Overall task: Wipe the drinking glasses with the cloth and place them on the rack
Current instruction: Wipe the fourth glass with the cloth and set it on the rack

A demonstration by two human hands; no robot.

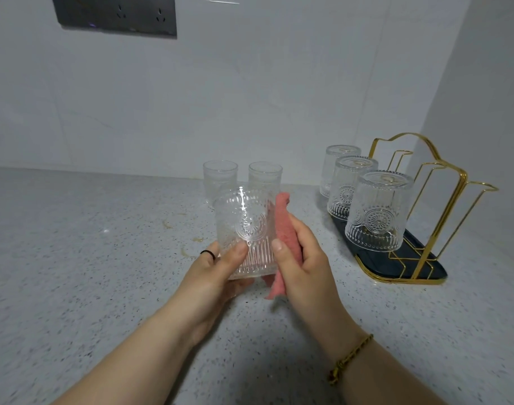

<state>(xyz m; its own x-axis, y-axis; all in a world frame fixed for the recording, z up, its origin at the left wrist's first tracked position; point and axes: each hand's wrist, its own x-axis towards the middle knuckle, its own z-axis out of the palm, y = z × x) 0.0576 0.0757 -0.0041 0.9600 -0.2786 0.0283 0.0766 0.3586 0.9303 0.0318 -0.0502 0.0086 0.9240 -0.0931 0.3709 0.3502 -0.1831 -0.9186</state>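
A left hand (pixel 217 270) grips a clear embossed glass (pixel 244 226) above the speckled tabletop (pixel 103 258), thumb across its ribbed lower wall, fingers curled behind. The right hand (pixel 302 258) clasps a folded pink cloth (pixel 285 226) and presses it to the tumbler's right side, thumb pointing up. A pressed medallion sits above vertical flutes. Behind, two matching glasses (pixel 220 176) stand on the stone. At right, three glasses (pixel 377 211) sit mouth-down on a gold wire rack (pixel 442 200) with a dark tray (pixel 419 264).
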